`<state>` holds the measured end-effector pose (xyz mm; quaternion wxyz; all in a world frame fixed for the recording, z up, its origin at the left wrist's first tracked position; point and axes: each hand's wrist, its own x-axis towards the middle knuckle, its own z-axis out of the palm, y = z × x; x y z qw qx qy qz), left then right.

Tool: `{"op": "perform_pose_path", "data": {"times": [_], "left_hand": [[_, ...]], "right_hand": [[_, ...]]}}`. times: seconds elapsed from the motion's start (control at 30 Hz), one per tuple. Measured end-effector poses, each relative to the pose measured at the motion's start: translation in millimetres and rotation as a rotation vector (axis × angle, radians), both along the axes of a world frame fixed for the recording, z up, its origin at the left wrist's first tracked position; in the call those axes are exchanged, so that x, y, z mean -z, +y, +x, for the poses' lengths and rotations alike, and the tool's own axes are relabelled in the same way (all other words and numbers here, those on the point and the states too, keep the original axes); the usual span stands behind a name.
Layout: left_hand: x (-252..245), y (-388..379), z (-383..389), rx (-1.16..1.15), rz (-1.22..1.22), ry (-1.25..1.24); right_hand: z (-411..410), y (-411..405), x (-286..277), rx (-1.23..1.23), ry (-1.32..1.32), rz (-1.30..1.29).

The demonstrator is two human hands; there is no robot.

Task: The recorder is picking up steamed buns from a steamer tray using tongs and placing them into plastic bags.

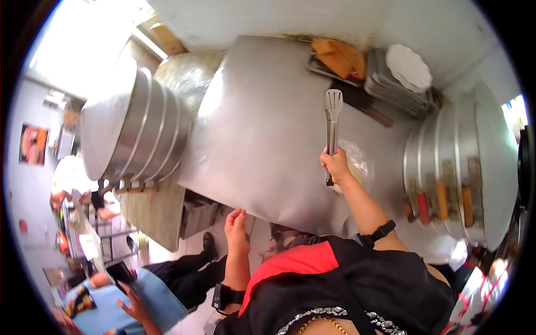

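My right hand [336,164] grips a pair of metal serving tongs [333,125] near its lower end, with the slotted head pointing away from me. Under and beside that hand, a clear plastic bag [356,157] with something pale in it lies on the metal worktop [259,125]. My left hand [236,226] hangs just off the worktop's near edge, its fingers close together; nothing shows in it. Beyond the tongs is a cleaver [356,98] with a dark blade and a wooden handle.
Stacked metal steamers stand left [155,121] and right [452,167]. At the back are a stack of metal trays [395,88], a white scalloped plate [408,67] and an orange cloth [339,56]. A seated person [138,297] in a blue garment is at lower left.
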<state>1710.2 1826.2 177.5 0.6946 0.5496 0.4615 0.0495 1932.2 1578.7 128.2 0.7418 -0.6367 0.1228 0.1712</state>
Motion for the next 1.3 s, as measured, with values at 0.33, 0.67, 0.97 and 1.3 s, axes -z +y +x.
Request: {"op": "perform_pose_path", "data": {"times": [0.33,0.67,0.97,1.3], "left_hand": [[-3.0,67.5,18.1,-0.155,0.129,-0.134],[-28.5,312.6,17.1,-0.612,0.337,-0.408],[-68.8,454.6,58.8,-0.722,-0.071,-0.668],[-165.6,414.3,75.2,-0.724,0.049,-0.838]], "right_hand": [[37.4,142.8,-42.1,-0.288,-0.123,0.133],[-16.5,156.2,-82.6,-0.106,-0.249,-0.282],[-30.6,284.2,-146.1,0.148,-0.546,-0.221],[35.3,462.9,-186.7,-0.308,-0.167,0.416]]}}
